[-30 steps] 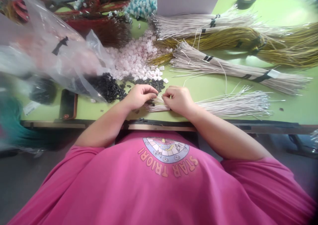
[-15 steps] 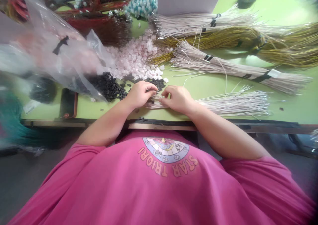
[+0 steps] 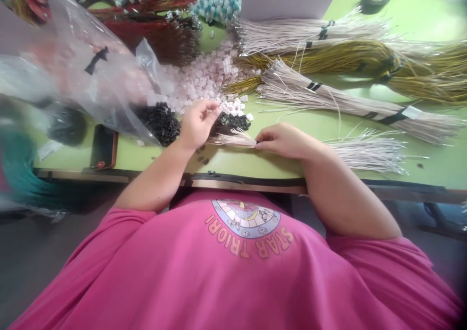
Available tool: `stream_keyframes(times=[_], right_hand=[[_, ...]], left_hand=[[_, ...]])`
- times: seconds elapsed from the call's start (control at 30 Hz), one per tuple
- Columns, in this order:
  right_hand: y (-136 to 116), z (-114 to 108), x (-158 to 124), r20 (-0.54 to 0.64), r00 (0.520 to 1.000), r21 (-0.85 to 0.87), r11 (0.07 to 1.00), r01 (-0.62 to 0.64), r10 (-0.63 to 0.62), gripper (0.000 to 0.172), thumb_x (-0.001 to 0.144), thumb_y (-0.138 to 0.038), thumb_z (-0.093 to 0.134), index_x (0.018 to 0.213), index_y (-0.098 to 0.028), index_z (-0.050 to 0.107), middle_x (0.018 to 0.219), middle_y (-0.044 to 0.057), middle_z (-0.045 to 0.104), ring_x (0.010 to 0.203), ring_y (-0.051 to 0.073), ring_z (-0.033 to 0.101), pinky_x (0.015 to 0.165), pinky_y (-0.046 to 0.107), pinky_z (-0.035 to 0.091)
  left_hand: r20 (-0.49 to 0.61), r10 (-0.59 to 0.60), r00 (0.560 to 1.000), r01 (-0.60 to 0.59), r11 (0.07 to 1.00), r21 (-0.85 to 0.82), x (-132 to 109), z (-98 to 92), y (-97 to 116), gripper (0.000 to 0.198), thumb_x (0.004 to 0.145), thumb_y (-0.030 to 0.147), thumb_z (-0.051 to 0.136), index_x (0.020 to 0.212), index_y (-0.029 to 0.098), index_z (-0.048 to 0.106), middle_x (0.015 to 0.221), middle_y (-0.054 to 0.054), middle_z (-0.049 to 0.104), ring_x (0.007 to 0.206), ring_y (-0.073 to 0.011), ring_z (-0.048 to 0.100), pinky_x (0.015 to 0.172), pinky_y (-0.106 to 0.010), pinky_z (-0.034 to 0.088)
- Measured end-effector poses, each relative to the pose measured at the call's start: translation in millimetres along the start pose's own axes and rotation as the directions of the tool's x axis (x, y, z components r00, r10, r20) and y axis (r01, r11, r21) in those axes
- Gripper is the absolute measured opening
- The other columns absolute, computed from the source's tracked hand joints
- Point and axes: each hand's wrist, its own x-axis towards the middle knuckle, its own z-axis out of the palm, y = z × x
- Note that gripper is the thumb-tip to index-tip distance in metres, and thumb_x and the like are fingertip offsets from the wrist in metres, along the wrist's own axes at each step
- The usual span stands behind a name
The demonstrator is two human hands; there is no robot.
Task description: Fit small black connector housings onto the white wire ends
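Observation:
My right hand [image 3: 282, 140] is closed, its thumb and fingers pinching the white wires [image 3: 237, 139] near their left end. The rest of that loose wire bundle [image 3: 368, 151] spreads out to the right, beyond my wrist. My left hand [image 3: 198, 123] is raised beside the small black plastic pieces [image 3: 233, 121], thumb and forefinger drawn together. Whatever those fingers hold, if anything, is too small to tell. Just beyond them lies a heap of small white plastic connectors [image 3: 204, 77]. Another pile of black pieces [image 3: 164, 123] sits left of my left wrist.
Tied white wire bundles [image 3: 343, 96] and yellow wires [image 3: 335, 58] lie at the back right, near a roll of black tape [image 3: 375, 1]. On the left are a clear plastic bag [image 3: 109, 87] and a phone [image 3: 104, 145]. The table edge [image 3: 241, 180] runs close to my body.
My hands have moved apart: the left went up and left, off the wire ends, and the right shifted right and now pinches the wires. The view has moved slightly.

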Motion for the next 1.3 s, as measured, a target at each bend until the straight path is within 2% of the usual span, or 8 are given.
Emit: stream_keyframes(times=[0.07, 0.23, 0.43, 0.53, 0.7, 1.0, 1.13, 1.3], right_hand=[[5, -5, 1, 0.002, 0.999, 0.07, 0.997, -0.035, 0.035, 0.026, 0.072, -0.039, 0.053, 0.082, -0.02, 0.068, 0.076, 0.0, 0.067, 0.069, 0.014, 0.057, 0.063, 0.025, 0.039], [9, 1, 2, -0.003, 1.0, 0.067, 0.998, -0.013, 0.013, 0.021, 0.066, -0.035, 0.059, 0.079, -0.021, 0.068, 0.07, -0.001, 0.066, 0.063, 0.013, 0.054, 0.059, 0.025, 0.037], [-14, 24, 3, -0.326, 0.92, -0.15, 0.972, 0.178, -0.219, 0.022, 0.075, -0.034, 0.052, 0.079, -0.016, 0.064, 0.082, 0.006, 0.063, 0.076, 0.016, 0.053, 0.07, 0.028, 0.038], [-30, 36, 4, -0.221, 0.904, -0.3, 0.907, 0.295, -0.367, 0.022, 0.078, -0.029, 0.046, 0.084, -0.018, 0.065, 0.087, 0.007, 0.062, 0.081, 0.017, 0.052, 0.069, 0.028, 0.037], [-37, 47, 12, -0.165, 0.932, -0.417, 0.879, 0.231, -0.323, 0.021, 0.077, -0.025, 0.044, 0.085, -0.016, 0.061, 0.085, 0.009, 0.06, 0.078, 0.018, 0.049, 0.066, 0.029, 0.035], [-18, 34, 21, -0.207, 0.961, 0.214, 0.95, 0.229, -0.185, 0.022, 0.077, -0.038, 0.052, 0.074, -0.016, 0.055, 0.067, -0.001, 0.053, 0.061, 0.009, 0.044, 0.06, 0.024, 0.033], [-13, 34, 23, -0.197, 0.978, 0.443, 0.883, 0.153, -0.071, 0.023, 0.075, -0.039, 0.054, 0.073, -0.016, 0.051, 0.062, -0.003, 0.049, 0.057, 0.008, 0.041, 0.056, 0.023, 0.031], [-15, 30, 22, -0.059, 0.988, 0.617, 0.773, 0.148, -0.142, 0.031, 0.067, -0.04, 0.061, 0.084, -0.014, 0.054, 0.069, -0.002, 0.054, 0.059, 0.009, 0.044, 0.055, 0.023, 0.033]], left_hand=[[-0.05, 0.053, 0.997, -0.053, 0.999, 0.002, 0, -7.0, 1, 0.028, 0.086, 0.041, 0.045, 0.085, 0.018, 0.061, 0.082, -0.004, 0.063, 0.072, -0.0125, 0.054, 0.068, -0.026, 0.044], [0.259, 0.229, 0.938, -0.247, 0.968, 0.038, -1, -14.4, 8, 0.026, 0.079, 0.04, 0.056, 0.069, 0.017, 0.061, 0.069, -0.003, 0.061, 0.069, -0.0144, 0.054, 0.072, -0.03, 0.043], [-0.004, 0.074, 0.997, -0.074, 0.997, 0.035, -3, -16.1, 6, 0.018, 0.082, 0.031, 0.05, 0.08, 0.016, 0.061, 0.076, -0.001, 0.062, 0.068, -0.0113, 0.054, 0.065, -0.025, 0.044], [-0.04, 0.073, 0.996, -0.073, 0.997, 0.012, -4, -15.5, 7, 0.015, 0.082, 0.028, 0.052, 0.082, 0.016, 0.061, 0.076, -0.001, 0.062, 0.068, -0.0107, 0.055, 0.064, -0.024, 0.045], [-0.044, 0.065, 0.997, -0.065, 0.998, 0.002, -6, -13.6, 12, 0.013, 0.08, 0.027, 0.054, 0.082, 0.017, 0.062, 0.077, 0.0, 0.064, 0.07, -0.011, 0.057, 0.066, -0.024, 0.047], [-0.112, 0.085, 0.99, -0.089, 0.996, -0.025, -7, -17.0, 10, 0.015, 0.081, 0.03, 0.053, 0.081, 0.018, 0.062, 0.078, 0.0, 0.064, 0.071, -0.011, 0.057, 0.067, -0.024, 0.047], [-0.13, 0.072, 0.989, -0.075, 0.997, -0.021, -8, -18.2, 11, 0.017, 0.083, 0.032, 0.05, 0.082, 0.018, 0.061, 0.079, -0.001, 0.064, 0.071, -0.0114, 0.057, 0.067, -0.025, 0.047], [-0.129, 0.085, 0.988, -0.082, 0.996, 0.03, -9, -19.4, 13, 0.017, 0.083, 0.032, 0.049, 0.081, 0.019, 0.06, 0.078, -0.002, 0.064, 0.07, -0.0114, 0.057, 0.065, -0.025, 0.047]])
